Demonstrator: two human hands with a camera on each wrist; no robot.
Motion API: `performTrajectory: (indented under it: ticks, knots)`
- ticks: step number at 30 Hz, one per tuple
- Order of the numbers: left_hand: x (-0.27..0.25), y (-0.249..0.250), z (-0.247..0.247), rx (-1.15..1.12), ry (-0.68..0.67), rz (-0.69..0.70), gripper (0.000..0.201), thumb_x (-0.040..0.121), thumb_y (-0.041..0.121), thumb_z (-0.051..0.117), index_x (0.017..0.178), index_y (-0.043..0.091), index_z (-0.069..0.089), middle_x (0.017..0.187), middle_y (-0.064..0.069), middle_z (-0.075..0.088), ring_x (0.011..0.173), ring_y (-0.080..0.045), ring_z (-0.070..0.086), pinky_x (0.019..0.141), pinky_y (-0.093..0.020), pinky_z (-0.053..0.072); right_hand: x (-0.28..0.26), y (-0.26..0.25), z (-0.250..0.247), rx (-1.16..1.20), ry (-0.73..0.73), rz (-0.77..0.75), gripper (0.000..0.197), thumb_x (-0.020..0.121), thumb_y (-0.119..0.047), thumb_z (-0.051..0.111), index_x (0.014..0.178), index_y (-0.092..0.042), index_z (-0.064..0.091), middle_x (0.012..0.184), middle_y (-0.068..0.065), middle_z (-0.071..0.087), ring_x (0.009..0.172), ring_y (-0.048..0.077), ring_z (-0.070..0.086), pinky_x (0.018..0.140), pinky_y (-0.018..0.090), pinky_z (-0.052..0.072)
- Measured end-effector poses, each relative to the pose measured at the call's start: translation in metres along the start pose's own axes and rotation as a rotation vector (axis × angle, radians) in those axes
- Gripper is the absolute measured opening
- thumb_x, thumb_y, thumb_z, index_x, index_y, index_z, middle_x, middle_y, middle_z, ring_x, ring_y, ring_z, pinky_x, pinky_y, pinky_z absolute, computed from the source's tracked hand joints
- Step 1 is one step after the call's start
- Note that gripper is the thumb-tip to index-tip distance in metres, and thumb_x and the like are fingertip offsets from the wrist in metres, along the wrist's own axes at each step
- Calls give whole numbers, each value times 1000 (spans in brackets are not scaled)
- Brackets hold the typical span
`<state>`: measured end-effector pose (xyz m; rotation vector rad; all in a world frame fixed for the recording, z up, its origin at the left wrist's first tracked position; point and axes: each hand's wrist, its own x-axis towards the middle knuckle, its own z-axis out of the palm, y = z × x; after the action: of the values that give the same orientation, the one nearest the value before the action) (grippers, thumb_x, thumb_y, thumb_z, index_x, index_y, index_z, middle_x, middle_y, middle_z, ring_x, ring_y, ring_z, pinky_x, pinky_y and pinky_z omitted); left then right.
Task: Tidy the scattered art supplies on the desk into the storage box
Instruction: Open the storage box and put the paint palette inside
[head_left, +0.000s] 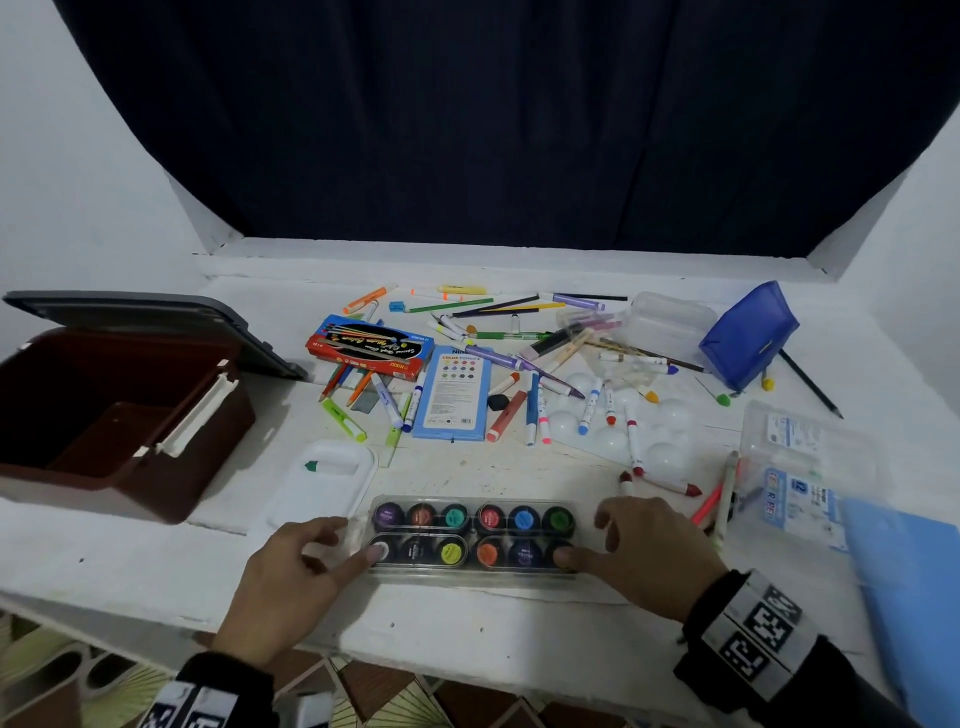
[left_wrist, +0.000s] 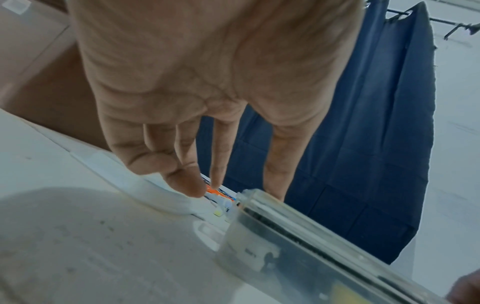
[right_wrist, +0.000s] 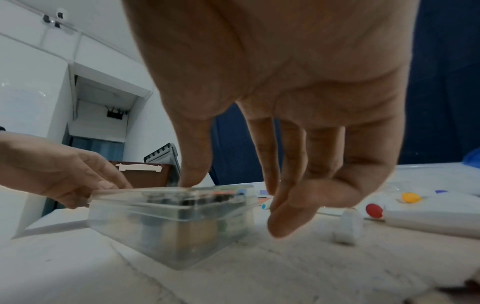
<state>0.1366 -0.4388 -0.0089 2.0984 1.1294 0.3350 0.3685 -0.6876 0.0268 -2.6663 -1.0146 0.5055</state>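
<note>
Paint case (head_left: 471, 535) sat on the desk (head_left: 467, 613) near the front edge, and I had my left hand (head_left: 296, 577) and right hand (head_left: 644, 551) at its two ends, thumbs on the lid, fingers loosely spread, not clamped. Open brown box (head_left: 104, 415) stood well left; markers (head_left: 519, 364) lay scattered behind.

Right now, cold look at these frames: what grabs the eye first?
The clear paint set at the desk's near edge, with the left hand and right hand at its two ends. Behind it, a jumble of markers across mid-desk. Far left, the brown storage box stands open.
</note>
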Motion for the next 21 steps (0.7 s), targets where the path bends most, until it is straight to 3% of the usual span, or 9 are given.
performTrajectory:
  ticks: [2,4,8,14,21]
  knots:
    - [0,-4,1,-47,-25,-27,51,59,67,77,96,32,72,86,11,70,74,-11,67,70,-25,46,-1,-2,-4,-53,-12,28,60,71,-82,53,81,-23,59,77,-7,60,69,10,58,62,25,47]
    - [-2,-2,2,-102,-12,-22,45,59,63,79,93,33,74,81,9,70,68,-13,66,66,-22,47,-3,-6,-6,-56,-22,19,56,74,-79,55,75,-23,55,71,-6,58,64,9,56,58,23,44]
    - [-6,5,5,-95,53,46,26,69,42,86,90,33,74,84,7,70,65,-15,65,58,-7,43,-7,-15,-5,-85,15,-35,44,82,-68,54,78,-24,52,75,-9,56,68,8,55,59,23,43]
    - [-10,6,9,-21,103,166,21,74,33,84,91,27,73,89,12,67,68,-5,61,60,-8,43,-17,-29,1,-333,74,-144,38,96,-55,36,99,-22,55,94,-5,54,82,14,59,66,28,41]
    - [-6,5,5,-22,74,202,20,73,29,86,88,27,74,86,11,68,73,-2,63,60,-7,42,-17,-33,-6,-400,55,-189,39,99,-50,37,105,-18,59,104,0,58,90,19,61,69,30,41]
